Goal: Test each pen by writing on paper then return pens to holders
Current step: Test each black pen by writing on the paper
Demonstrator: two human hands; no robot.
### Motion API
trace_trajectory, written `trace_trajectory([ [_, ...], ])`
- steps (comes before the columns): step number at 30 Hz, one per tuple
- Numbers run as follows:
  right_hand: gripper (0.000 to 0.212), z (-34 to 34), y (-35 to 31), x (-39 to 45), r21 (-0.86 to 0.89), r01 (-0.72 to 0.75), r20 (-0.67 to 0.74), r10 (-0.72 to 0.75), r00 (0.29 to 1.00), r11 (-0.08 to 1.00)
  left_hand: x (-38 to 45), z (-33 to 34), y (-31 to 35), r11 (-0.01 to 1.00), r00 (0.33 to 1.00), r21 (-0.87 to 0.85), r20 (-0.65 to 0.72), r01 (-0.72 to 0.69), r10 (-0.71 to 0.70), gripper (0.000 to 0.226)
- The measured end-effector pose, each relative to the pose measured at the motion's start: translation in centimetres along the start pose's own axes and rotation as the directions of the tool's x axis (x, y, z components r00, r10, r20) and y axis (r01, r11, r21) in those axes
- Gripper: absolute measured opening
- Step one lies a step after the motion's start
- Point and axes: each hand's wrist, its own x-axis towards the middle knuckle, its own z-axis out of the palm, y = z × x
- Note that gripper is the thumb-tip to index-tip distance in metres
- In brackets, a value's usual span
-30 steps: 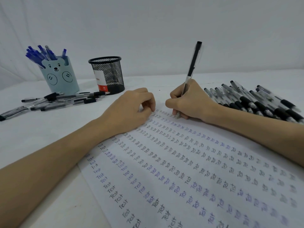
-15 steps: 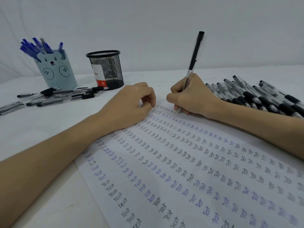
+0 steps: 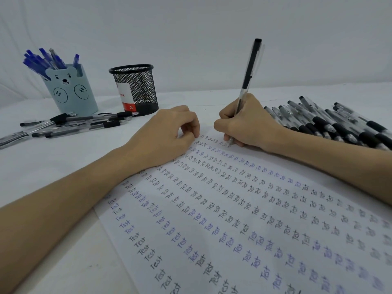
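Pen [image 3: 250,66]: black, held in right hand [image 3: 246,124], fingers curled round the lower barrel, tip down on paper [image 3: 233,219] at the far row of "Test" marks. Long axis nearly upright, cap end leaning slightly away and to the right. Left hand [image 3: 169,132]: resting on the paper's far left corner, fingers loosely curled, holding nothing, probably pinning the sheet.

Relation that matters for the coming move: mesh holder [image 3: 135,88] beyond the left hand, far left of the pen, well apart from the right hand. Left hand clearly nearer to it. Bear holder [image 3: 70,90] farther left again, filled with blue pens [image 3: 42,58]. Loose black pens [image 3: 70,124] flat on desk [image 3: 42,166] in front of both holders, long axes running left to right. Judged: a return to the mesh holder calls either for a reach with the right hand across the left forearm, or for a hand-over to the left. Large pile of pens [image 3: 339,124] just beyond the right forearm, near the right hand, likely untested.

Against half a second ago: pen a touch more upright, tip shifted slightly rightward along the row; left hand as before; holders and pile sitting a little lower and nearer centre in view, so head tipped slightly.
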Motion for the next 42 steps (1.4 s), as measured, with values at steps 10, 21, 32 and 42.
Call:
trace_trajectory([
  [10, 0.038, -0.9, -0.3, 0.5, 0.188, -0.220, 0.021, 0.220, 0.975, 0.957, -0.3, -1.9, 1.3, 0.995, 0.987, 0.065, 0.135, 0.079, -0.087, 0.017],
  [21, 0.033, -2.7, -1.4, 0.6, 0.011, -0.070, 0.116, 0.068, 0.991, 0.997, -0.5, -1.9, 2.2, 0.987, 0.889, 0.091, 0.429, 0.136, -0.162, 0.059],
  [32, 0.029, -4.1, -1.7, 0.6, 0.129, -0.173, 0.041, 0.170, 0.985, 0.976, -0.5, -0.9, 2.0, 0.982, 0.942, 0.112, 0.284, 0.152, -0.179, 0.048],
  [42, 0.016, -9.8, -0.9, 1.7, -0.284, -0.222, -0.079, 0.208, 0.975, 0.933, -0.6, 0.2, 2.0, 0.991, 0.970, -0.030, 0.210, 0.132, -0.123, 0.040],
])
